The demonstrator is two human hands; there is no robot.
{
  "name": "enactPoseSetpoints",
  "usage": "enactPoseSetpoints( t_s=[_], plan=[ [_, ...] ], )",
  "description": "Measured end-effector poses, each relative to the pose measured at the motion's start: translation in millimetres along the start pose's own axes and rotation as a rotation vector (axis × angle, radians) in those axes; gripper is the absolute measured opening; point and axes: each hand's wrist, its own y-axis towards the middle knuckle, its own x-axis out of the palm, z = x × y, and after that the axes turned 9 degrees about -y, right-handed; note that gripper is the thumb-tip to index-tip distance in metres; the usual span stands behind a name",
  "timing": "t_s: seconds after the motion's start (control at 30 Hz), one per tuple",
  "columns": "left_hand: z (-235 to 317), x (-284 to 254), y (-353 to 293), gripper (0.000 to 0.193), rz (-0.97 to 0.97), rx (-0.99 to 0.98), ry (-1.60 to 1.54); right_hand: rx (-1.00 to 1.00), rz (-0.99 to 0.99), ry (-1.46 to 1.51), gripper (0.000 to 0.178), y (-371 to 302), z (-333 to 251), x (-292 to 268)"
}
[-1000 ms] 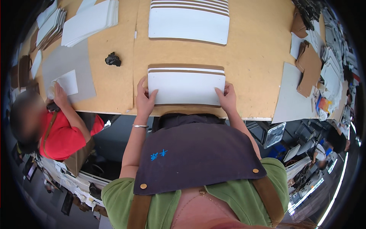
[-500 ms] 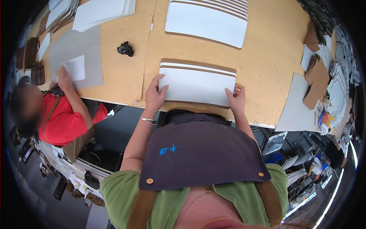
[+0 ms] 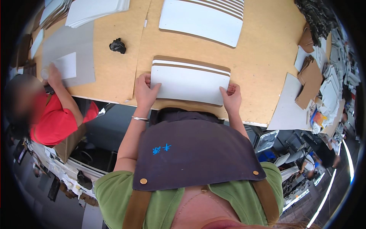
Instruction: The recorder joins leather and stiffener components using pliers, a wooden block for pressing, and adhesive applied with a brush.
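A small stack of white boards (image 3: 189,84) with brown edges and rounded corners lies at the table's front edge. Its layers are slightly offset, so brown and white strips show along the far side. My left hand (image 3: 147,92) grips the left end of the top board, thumb on the white face and fingers curled at the side. At the opposite end my right hand (image 3: 231,97) holds it the same way. Some fingertips are hidden by the board. Beyond it, a larger fanned row of similar white boards (image 3: 200,23) lies on the table.
A crumpled black piece (image 3: 117,45) lies on the brown tabletop (image 3: 114,72). At left, a person in red (image 3: 57,118) handles a white sheet (image 3: 65,65) on a grey sheet (image 3: 87,53). White stacks (image 3: 97,10) lie beyond. Brown pieces (image 3: 309,86) and grey board (image 3: 286,105) lie at right.
The whole view has shifted slightly, moving the scene left in the picture. Both my hands stay at the ends of the board, with their finger positions slightly changed.
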Motion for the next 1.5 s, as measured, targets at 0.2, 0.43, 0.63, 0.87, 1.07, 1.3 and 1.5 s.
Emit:
enactPoseSetpoints(
  t_s=[0.2,0.43,0.63,0.87,1.07,1.3,1.5],
  plan=[
    [-0.2,3.4,-4.7,0.037,0.086,0.153,-0.047,-0.102,0.062,0.137,0.036,-2.1,6.9,5.5],
    [-0.1,1.0,2.2,0.037,0.010,0.073,-0.115,0.013,-0.159,0.502,0.027,1.2,2.3,7.6],
    [-24.0,-12.8,17.2,0.036,-0.096,-0.028,-0.355,0.175,-0.363,0.442,0.027,-4.7,-5.0,19.2],
    [-16.4,-3.1,9.6,0.035,-0.165,0.039,-0.458,0.139,-0.233,0.332,0.018,-1.6,7.6,10.0],
    [-9.5,-0.7,10.4,0.043,-0.085,-0.001,-0.081,0.085,-0.102,0.350,0.027,4.0,18.2,17.1],
    [-14.6,3.7,6.4,0.044,-0.029,-0.034,-0.222,0.155,-0.087,0.384,0.031,7.1,12.8,11.2],
    [-14.2,6.0,7.1,0.043,-0.019,-0.049,-0.213,0.207,-0.093,0.390,0.032,8.4,11.6,9.0]
  ],
)
